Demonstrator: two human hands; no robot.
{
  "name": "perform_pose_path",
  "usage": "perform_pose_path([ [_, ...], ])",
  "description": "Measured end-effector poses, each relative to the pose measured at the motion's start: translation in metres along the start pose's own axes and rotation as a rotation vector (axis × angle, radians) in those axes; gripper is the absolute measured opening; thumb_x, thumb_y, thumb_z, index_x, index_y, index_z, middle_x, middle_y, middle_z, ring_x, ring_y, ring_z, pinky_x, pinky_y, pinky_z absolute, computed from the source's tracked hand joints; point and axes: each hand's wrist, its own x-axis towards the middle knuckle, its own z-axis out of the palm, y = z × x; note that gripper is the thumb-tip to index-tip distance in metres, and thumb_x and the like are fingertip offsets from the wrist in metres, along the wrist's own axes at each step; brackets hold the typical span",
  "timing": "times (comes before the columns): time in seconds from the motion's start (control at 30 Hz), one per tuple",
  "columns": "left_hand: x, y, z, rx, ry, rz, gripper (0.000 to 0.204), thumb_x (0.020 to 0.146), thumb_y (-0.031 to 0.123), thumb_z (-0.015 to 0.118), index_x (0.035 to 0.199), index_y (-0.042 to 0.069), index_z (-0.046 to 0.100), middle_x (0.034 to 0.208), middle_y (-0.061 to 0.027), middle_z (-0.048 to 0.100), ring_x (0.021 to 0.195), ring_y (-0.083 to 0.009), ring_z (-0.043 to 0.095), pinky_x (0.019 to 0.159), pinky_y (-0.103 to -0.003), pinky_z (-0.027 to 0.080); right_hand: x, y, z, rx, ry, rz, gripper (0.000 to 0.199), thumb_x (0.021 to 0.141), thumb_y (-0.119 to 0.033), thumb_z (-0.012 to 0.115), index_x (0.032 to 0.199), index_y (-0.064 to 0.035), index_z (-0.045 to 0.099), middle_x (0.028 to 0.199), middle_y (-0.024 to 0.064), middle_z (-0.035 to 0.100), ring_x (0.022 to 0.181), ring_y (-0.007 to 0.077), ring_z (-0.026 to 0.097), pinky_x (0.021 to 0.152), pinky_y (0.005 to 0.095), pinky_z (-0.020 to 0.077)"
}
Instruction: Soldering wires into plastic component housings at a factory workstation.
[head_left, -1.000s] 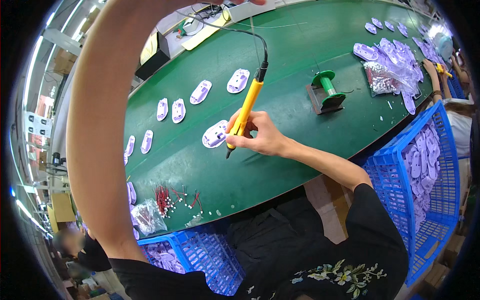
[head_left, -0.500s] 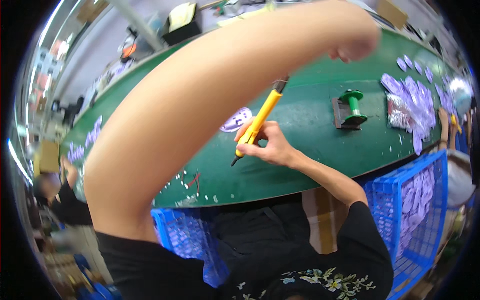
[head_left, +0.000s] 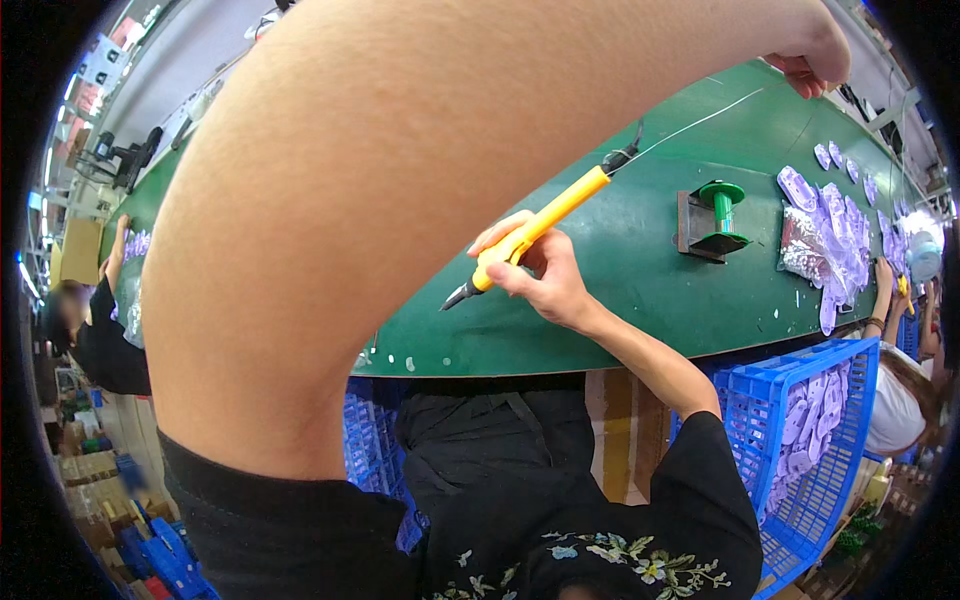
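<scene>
My right hand (head_left: 540,270) grips a yellow soldering iron (head_left: 535,232) like a pen, its dark tip pointing down-left above the green table (head_left: 640,260). A black cord runs from the iron's back end. My left arm is raised across most of the picture, and my left hand (head_left: 815,60) is at the top right, fingers curled near a thin wire; whether it pinches the wire I cannot tell. The arm hides the left and middle of the table.
A green wire spool on a dark stand (head_left: 715,215) sits right of the iron. Purple flat parts (head_left: 835,240) lie at the far right. A blue crate (head_left: 810,430) with more parts stands at my right. Other people sit at the left (head_left: 95,320) and the right (head_left: 900,390).
My left arm has swung up and across the view, now covering the purple parts that lay under the iron. The iron's tip has lifted off the table.
</scene>
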Motion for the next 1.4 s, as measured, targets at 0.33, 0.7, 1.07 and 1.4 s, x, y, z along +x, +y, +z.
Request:
perform_pose_path([
  [0.33,-0.202,-0.032,0.073,0.224,0.387,0.050,0.025,0.086,0.009,0.064,0.110,0.012,0.070,0.095,-0.0063,0.067,0.086,-0.0203,0.065,0.077,-0.038,0.049,0.012,-0.022,-0.017,0.016,0.090,0.050,0.025,0.089,-0.016,0.069,0.108,-0.0024,0.059,0.100,0.0106,0.069,0.087,0.0127,0.067,0.063,0.0211,0.0513],
  [0.7,-0.329,-0.033,0.235,0.091,1.081,-0.083,0.025,0.070,0.007,0.072,0.095,0.010,0.075,0.080,-0.0056,0.069,0.063,-0.0179,0.061,0.056,-0.032,0.042,0.004,-0.028,-0.040,-0.049,0.278,0.036,0.024,0.097,-0.019,0.056,0.110,0.0016,0.057,0.103,0.0227,0.068,0.057,0.0074,0.046,0.054,0.0214,0.0417],
  [1.07,-0.322,-0.003,0.226,0.134,1.432,0.046,0.027,0.086,0.040,0.072,0.086,0.014,0.081,0.076,0.0027,0.072,0.045,-0.0072,0.037,0.050,-0.022,0.030,0.017,-0.015,-0.040,-0.137,0.293,0.057,0.033,0.099,-0.026,0.049,0.115,0.0020,0.058,0.109,0.0240,0.067,0.058,0.0089,0.045,0.057,0.0222,0.0421],
  [1.4,-0.343,-0.140,0.253,0.090,1.294,-0.778,0.020,0.081,0.008,0.078,0.097,0.003,0.068,0.086,-0.0080,0.065,0.061,-0.0175,0.052,0.056,-0.029,0.043,0.035,-0.021,-0.080,-0.245,0.203,-0.022,0.038,0.103,-0.027,0.045,0.121,0.0039,0.057,0.119,0.0250,0.064,0.067,0.0096,0.049,0.064,0.0219,0.0449],
])
